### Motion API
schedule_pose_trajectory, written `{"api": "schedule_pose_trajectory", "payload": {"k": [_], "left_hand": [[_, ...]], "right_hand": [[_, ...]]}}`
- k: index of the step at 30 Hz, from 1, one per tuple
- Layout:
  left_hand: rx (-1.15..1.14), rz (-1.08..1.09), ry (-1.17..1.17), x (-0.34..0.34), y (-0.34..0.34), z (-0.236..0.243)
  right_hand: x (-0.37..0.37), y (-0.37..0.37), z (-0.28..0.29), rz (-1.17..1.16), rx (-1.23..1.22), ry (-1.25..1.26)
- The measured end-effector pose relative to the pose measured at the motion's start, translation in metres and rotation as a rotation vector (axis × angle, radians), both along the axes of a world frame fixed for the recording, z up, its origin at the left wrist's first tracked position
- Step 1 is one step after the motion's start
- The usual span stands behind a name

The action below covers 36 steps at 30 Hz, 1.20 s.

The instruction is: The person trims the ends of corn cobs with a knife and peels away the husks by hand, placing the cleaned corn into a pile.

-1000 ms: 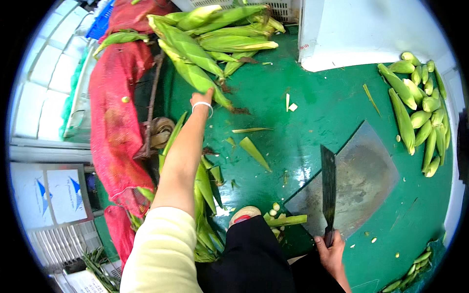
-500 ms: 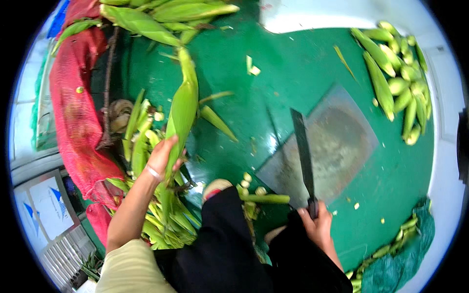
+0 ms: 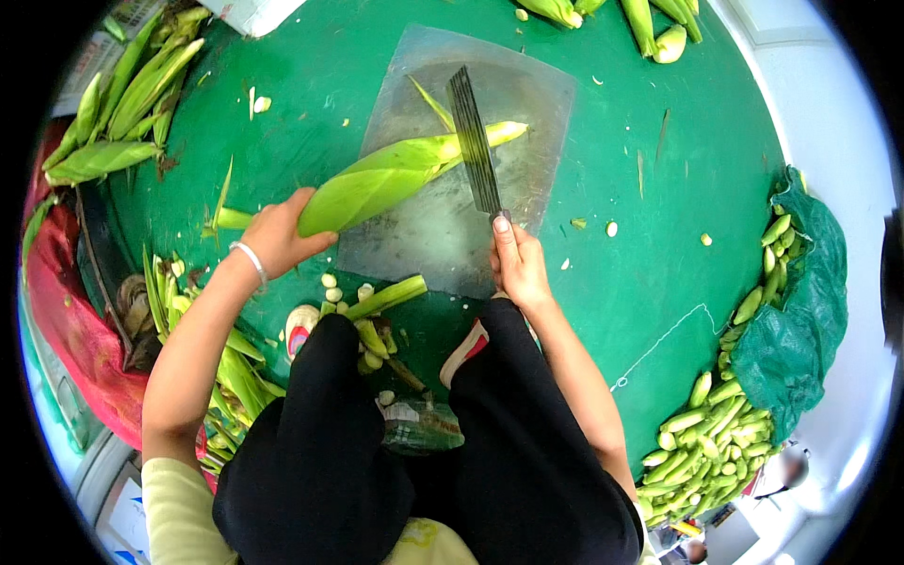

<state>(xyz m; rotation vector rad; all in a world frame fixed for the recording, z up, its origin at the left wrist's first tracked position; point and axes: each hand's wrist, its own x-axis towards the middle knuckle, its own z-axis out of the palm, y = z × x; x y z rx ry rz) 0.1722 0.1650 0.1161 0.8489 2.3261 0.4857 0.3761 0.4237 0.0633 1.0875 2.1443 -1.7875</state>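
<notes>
An ear of corn in its green husk (image 3: pixel 377 184) lies slantwise over a grey cutting board (image 3: pixel 414 259), its pale narrow end pointing right. My left hand (image 3: pixel 282 234) is closed round the ear's left end, where a green stalk juts out past the wrist. A long dark-bladed knife (image 3: pixel 471 141) crosses the ear near the pale end; I cannot tell whether the blade has cut in. My right hand (image 3: pixel 518 264) grips the knife's handle, thumb along the top. A loose strip of husk (image 3: pixel 431 104) sticks up beside the blade.
Husked ears lie at the far left (image 3: pixel 141 89) and far right (image 3: pixel 650 24). Cut stem pieces (image 3: pixel 372 334) sit between my feet. A red mesh sack (image 3: pixel 80 330) stands left beside husk scraps (image 3: pixel 240 381). At right, a green sack (image 3: pixel 796 311) spills many ears (image 3: pixel 706 452) onto the green floor (image 3: pixel 650 254).
My left hand has brought the ear from the left pile rightward onto the board. The knife has come over the ear's pale end. My view has turned to the right.
</notes>
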Motion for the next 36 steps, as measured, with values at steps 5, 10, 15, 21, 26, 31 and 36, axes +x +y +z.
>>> {"api": "schedule_pose_trajectory", "payload": {"k": [5,10,15,21,26,31,36], "left_hand": [[-0.131,0.018,-0.070,-0.005,0.006,0.012],[-0.142,-0.040,-0.067,-0.016,0.022,0.011],[-0.168,0.070,-0.506,-0.032,0.006,0.004],[0.183,0.668,-1.475,-0.012,-0.045,-0.046],[0.235,0.703,-1.314,0.009,-0.122,-0.004],[0.286,0.767,-0.947,0.002,-0.179,0.076],[0.209,0.536,-0.412,-0.025,-0.176,0.109]], "right_hand": [[-0.020,0.000,0.097,-0.085,0.151,0.348],[-0.026,0.007,-0.002,0.095,0.270,0.100],[-0.020,0.005,-0.036,0.117,0.180,0.011],[-0.023,0.001,-0.022,-0.003,-0.116,-0.043],[-0.018,-0.017,-0.008,-0.135,-0.251,-0.026],[0.035,-0.046,-0.005,0.306,-0.200,0.086],[0.039,-0.050,0.052,0.137,-0.801,-0.053]]}}
